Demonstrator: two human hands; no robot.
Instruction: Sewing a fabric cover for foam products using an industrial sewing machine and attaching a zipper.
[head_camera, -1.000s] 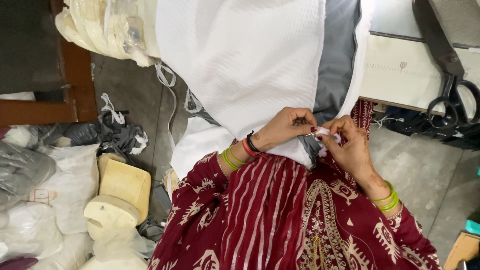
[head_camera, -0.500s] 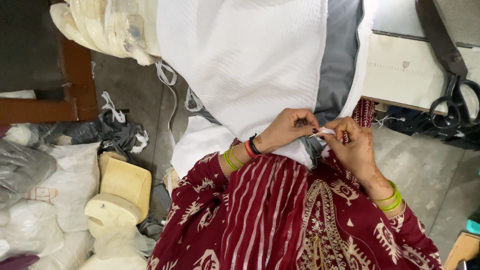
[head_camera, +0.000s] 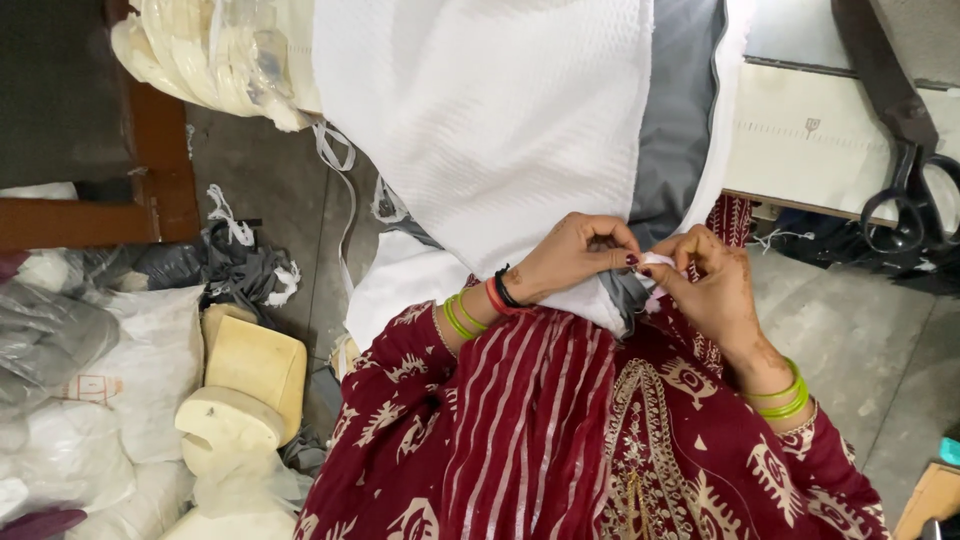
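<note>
Both the left hand (head_camera: 580, 250) and right hand (head_camera: 715, 285) pinch a small white tag (head_camera: 657, 262) at the white quilted fabric (head_camera: 500, 130)'s edge on the lap, apparently still mid-job.

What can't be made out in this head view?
- Small pale piece pinched between left hand and right hand: mostly covered by fingertips, kind unclear.
- White fabric: top cut off by the frame edge.
- Scissors: blades run off the top edge.
- Grey fabric: largely hidden under the white.
</note>
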